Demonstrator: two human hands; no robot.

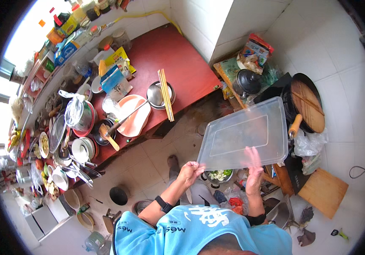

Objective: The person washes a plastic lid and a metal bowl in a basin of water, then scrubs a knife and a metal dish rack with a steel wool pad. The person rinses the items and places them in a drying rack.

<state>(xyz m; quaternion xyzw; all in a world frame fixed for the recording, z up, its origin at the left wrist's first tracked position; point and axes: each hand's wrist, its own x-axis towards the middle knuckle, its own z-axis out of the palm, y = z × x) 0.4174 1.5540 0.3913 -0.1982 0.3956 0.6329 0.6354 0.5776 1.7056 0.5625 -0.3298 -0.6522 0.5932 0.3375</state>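
Observation:
I hold up a large rectangular translucent plastic lid [239,134], tilted in front of me. My left hand [189,173] pinches its near left corner. Along the near edge, farther right, my right hand [254,170] has its fingers stretched out against or just behind the plastic; they are slightly blurred. Below the lid, partly hidden by it, a metal pot [218,177] contains white and green chopped food.
A red table [176,51] at the left bears a ladle [155,94], chopsticks [165,95], a pink tray [133,112] and stacked bowls [82,148]. To the right are a wok with a wooden lid [307,106], a black pot [248,81] and a wooden board [324,192].

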